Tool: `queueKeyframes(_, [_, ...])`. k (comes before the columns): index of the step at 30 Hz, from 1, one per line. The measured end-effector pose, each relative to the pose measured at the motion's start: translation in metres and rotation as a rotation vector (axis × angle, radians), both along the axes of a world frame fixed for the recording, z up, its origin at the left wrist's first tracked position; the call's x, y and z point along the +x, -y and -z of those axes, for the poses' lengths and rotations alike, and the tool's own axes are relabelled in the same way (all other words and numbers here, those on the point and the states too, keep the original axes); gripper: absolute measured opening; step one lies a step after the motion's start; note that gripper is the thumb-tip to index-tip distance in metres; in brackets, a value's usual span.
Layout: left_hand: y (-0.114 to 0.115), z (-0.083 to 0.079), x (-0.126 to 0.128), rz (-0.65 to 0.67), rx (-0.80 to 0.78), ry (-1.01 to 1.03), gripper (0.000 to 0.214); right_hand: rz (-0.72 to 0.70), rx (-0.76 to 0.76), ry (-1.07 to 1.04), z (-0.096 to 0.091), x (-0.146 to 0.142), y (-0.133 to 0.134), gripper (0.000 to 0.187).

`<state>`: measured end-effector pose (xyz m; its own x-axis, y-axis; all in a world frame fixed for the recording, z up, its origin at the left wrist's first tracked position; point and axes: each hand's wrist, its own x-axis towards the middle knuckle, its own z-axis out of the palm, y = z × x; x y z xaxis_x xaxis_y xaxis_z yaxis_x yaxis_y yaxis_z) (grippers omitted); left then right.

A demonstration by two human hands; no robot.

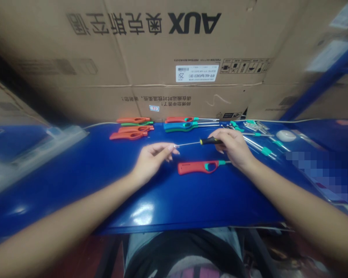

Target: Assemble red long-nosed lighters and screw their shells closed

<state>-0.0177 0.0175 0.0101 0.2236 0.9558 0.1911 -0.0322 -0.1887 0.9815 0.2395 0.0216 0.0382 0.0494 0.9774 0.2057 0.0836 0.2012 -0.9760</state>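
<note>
My right hand (230, 146) is wrapped round the black and yellow handle of a screwdriver (188, 144), whose thin shaft points left. At the shaft's tip, my left hand (153, 160) pinches with thumb and forefinger; whatever small thing is between them is too small to name. Below the screwdriver a red gas lighter (191, 167) with a teal trigger and collar lies flat on the blue table (174, 204). Its metal tube runs right and is partly hidden by my right hand.
Orange and green lighter handles (132, 136) lie at the back left. Assembled red and blue lighters (179, 126) lie at the back middle. To the right are several metal tubes with teal collars (258, 146) and a white rounded object (285, 135). A large cardboard sheet (150, 69) stands behind.
</note>
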Motion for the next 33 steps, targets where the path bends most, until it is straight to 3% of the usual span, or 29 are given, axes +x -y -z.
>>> queueKeyframes(3, [0.001, -0.001, -0.001, 0.006, 0.035, -0.048, 0.029, 0.009, 0.059, -0.011, 0.0, 0.0, 0.001, 0.014])
queueKeyframes(10, [0.004, -0.001, 0.001, 0.029, 0.063, -0.095, 0.026, 0.099, 0.236, 0.039, -0.001, -0.003, 0.005, 0.036])
queueKeyframes(17, [0.006, 0.0, 0.002, 0.035, 0.053, -0.149, 0.027, 0.089, 0.233, 0.005, 0.001, -0.003, 0.004, 0.04])
queueKeyframes(21, [0.01, 0.002, 0.002, 0.105, 0.16, -0.268, 0.022, 0.084, 0.241, 0.025, -0.001, -0.005, 0.006, 0.039])
queueKeyframes(26, [0.014, 0.004, 0.001, 0.179, 0.34, -0.457, 0.017, -0.053, 0.24, 0.087, -0.007, -0.004, 0.013, 0.036])
queueKeyframes(33, [0.016, 0.006, 0.005, 0.199, 0.418, -0.481, 0.01, -0.382, 0.2, 0.082, -0.011, -0.008, 0.029, 0.04])
